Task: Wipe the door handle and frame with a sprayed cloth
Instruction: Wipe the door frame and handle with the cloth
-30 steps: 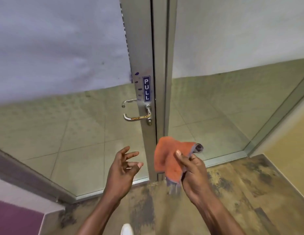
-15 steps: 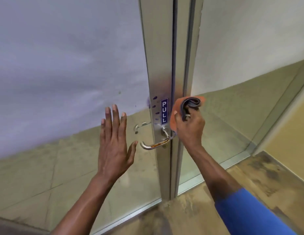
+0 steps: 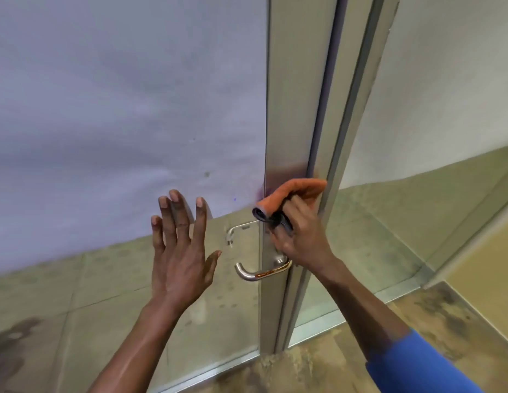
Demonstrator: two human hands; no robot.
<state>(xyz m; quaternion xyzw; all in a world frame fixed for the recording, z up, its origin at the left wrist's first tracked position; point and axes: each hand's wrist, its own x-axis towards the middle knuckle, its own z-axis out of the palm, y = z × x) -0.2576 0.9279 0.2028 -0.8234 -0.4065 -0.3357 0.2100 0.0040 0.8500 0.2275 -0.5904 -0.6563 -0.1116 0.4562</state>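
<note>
A glass door has a vertical silver metal frame with a curved metal lever handle low on it. My right hand grips a folded orange cloth and presses it flat against the frame just above the handle, covering the PULL sign. My left hand is spread flat against the glass pane to the left of the handle, holding nothing. A second handle shows through the glass on the far side.
A second glass panel stands to the right of the frame, with a metal sill along the floor. The stained brown floor lies under me. A yellow wall is at the far right.
My right hand has slid the cloth leftward from the frame's right edge onto its face, over the PULL sign. My left hand has stayed spread on the glass, and the view has moved closer.
</note>
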